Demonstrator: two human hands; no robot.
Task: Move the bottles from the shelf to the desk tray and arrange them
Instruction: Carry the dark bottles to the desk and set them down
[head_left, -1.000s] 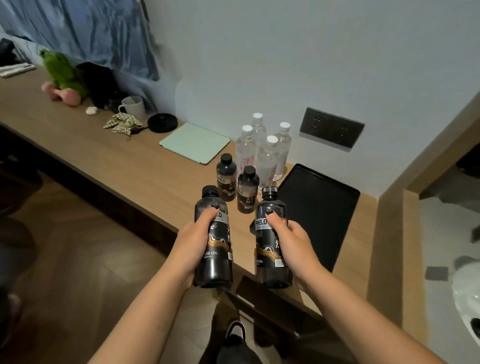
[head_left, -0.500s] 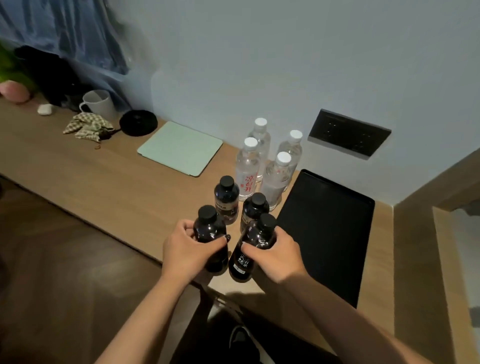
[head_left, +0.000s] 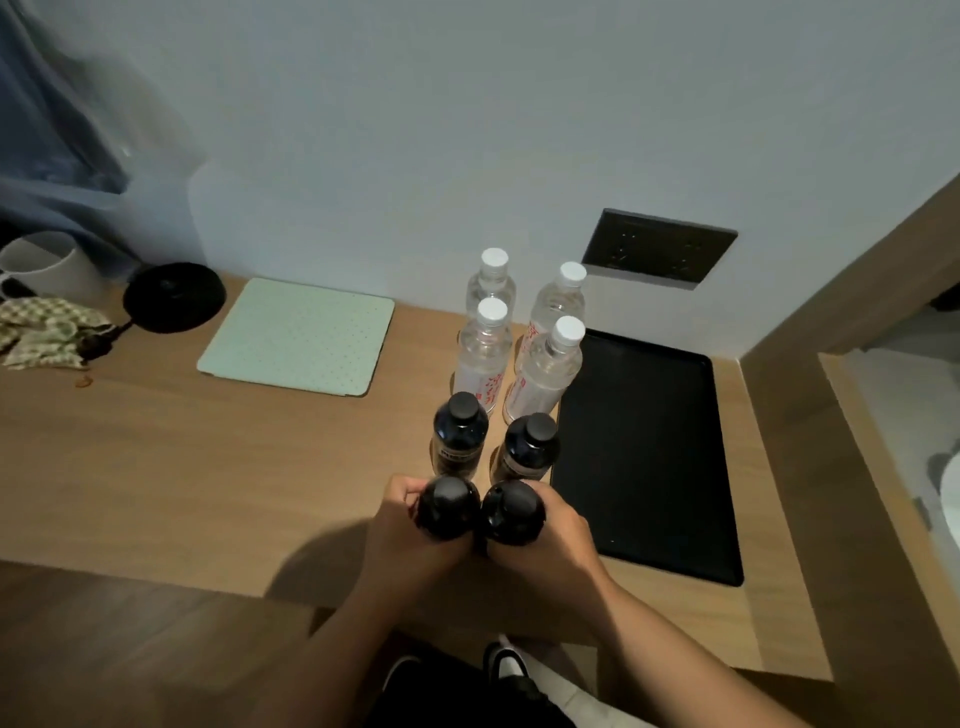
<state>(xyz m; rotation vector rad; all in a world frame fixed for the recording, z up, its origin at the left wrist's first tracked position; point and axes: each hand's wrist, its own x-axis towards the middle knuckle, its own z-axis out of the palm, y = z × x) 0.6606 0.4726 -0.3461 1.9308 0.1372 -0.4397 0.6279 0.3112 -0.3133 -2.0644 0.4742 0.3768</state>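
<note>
left grip (head_left: 410, 540): fingers curled, holding | right grip (head_left: 550, 545): fingers curled, holding | knuckles touching

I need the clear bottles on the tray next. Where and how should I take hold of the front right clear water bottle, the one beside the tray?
Grip the front right clear bottle around its upper body just under the white cap, coming from the right, over the black tray. It stands upright; other clear bottles crowd its left and back, and a dark bottle stands in front, so probably only the tray side is open.
</note>
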